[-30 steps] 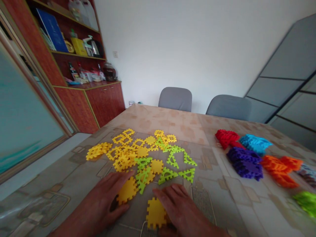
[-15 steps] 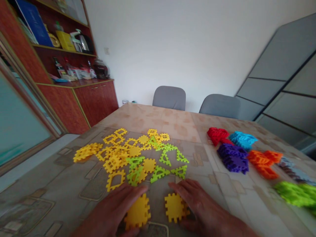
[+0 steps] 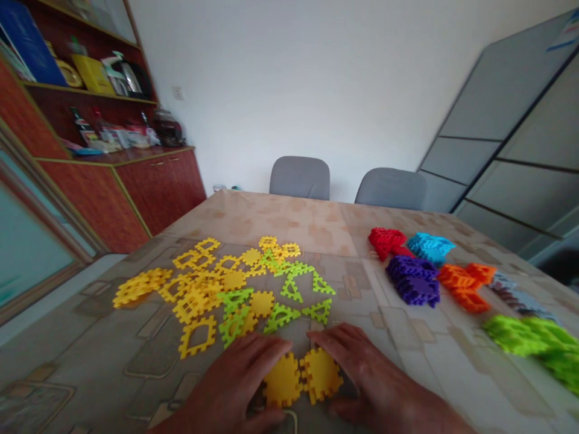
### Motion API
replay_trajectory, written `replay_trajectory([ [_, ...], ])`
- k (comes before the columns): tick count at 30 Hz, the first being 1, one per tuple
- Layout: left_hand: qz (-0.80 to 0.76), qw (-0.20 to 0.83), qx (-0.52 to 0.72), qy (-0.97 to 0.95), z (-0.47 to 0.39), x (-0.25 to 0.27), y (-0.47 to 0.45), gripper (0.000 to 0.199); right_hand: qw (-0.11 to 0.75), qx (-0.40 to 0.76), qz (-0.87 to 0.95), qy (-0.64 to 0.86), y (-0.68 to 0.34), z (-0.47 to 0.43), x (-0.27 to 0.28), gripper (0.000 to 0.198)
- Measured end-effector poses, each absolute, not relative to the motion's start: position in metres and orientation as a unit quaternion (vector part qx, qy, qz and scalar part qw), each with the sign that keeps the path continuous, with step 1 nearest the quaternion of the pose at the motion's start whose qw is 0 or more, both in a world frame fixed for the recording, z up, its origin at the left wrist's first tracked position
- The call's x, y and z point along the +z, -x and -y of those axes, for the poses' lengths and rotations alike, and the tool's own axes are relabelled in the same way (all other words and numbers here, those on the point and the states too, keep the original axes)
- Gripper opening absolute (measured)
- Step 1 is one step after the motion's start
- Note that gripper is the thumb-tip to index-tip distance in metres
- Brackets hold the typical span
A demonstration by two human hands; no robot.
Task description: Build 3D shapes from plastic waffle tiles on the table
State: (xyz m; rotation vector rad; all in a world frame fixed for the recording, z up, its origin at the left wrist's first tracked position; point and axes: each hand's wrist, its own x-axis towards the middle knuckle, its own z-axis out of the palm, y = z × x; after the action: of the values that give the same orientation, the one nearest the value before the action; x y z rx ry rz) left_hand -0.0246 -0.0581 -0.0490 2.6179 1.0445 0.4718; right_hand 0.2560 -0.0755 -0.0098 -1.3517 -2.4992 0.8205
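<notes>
My left hand (image 3: 239,374) curves round the outer side of a yellow square interlocking tile (image 3: 283,381), with the thumb low and the fingers at its top edge. My right hand (image 3: 362,374) grips a second yellow tile (image 3: 321,375) the same way, with more yellow showing under it. Both tiles have toothed edges that meet or nearly meet in the middle; I cannot tell whether the teeth interlock. Just beyond my hands lie loose green triangular pieces (image 3: 281,316) and a yellow frame piece (image 3: 198,336).
Yellow pieces (image 3: 199,295) spread over the table's left middle. At right sit piles in red (image 3: 386,241), blue (image 3: 429,247), purple (image 3: 412,282), orange (image 3: 465,283), grey (image 3: 520,295) and green (image 3: 534,340). Two grey chairs (image 3: 300,178) stand behind the table (image 3: 289,214).
My left hand has brought its yellow tile rightward, closing the gap to the tile in my right hand. The head view has shifted slightly to the right.
</notes>
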Motion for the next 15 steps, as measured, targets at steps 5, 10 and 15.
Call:
replay_trajectory([
  [5,-0.401,0.095,0.168,-0.896,0.018,-0.016,0.041,0.034,0.083,0.256,0.845,0.463,-0.247,0.073,-0.015,0.087],
  [10,-0.416,0.073,0.126,-0.898,-0.017,-0.016,0.035,0.048,0.084,0.253,0.841,0.471,-0.244,0.069,-0.018,0.084],
  [15,-0.428,0.075,0.128,-0.891,-0.029,-0.033,0.027,0.058,0.077,0.269,0.837,0.469,-0.245,0.069,-0.015,0.088],
])
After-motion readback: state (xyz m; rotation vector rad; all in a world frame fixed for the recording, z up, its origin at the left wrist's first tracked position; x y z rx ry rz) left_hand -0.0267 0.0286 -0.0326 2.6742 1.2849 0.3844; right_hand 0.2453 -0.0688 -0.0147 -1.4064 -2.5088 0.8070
